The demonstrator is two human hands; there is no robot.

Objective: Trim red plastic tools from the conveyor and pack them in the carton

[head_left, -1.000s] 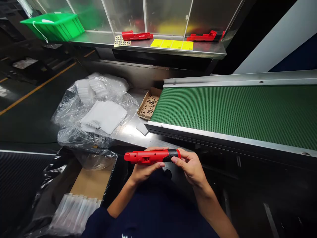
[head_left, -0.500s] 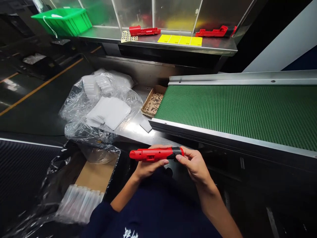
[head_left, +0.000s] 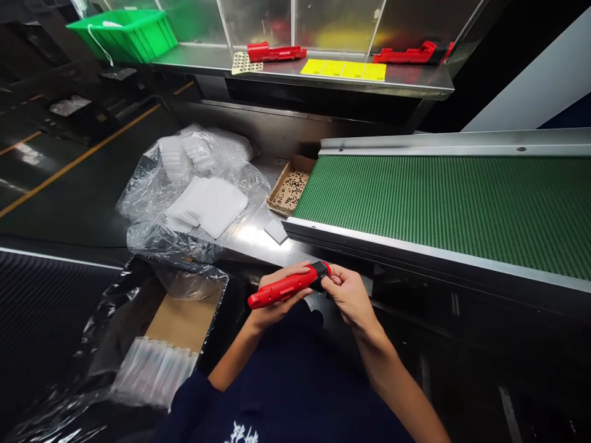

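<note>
A long red plastic tool housing (head_left: pixel 286 287) with a black section and a red rim at its right end lies tilted in front of my body, its right end higher. My left hand (head_left: pixel 272 311) is wrapped round the red middle, fingers behind and thumb in front. At the black end, my right hand (head_left: pixel 347 292) pinches the part with curled fingers and thumb; its fingertips are partly hidden. The housing is held in the air, near the front edge of the metal bench (head_left: pixel 300 249).
A green conveyor belt (head_left: pixel 438 209) runs to the right. Beside it are a cardboard tray (head_left: pixel 289 191) of small dark pieces and white foam sheets (head_left: pixel 215 206) on clear plastic. A lined box (head_left: pixel 184 317) holds wrapped items at lower left. The shelf carries red parts (head_left: pixel 277 53), yellow labels (head_left: pixel 344 69) and a green bin (head_left: pixel 133 37).
The red housing has turned from nearly level to slanted, its left end lower and its right end raised. Both hands have moved with it, and the view has shifted slightly.
</note>
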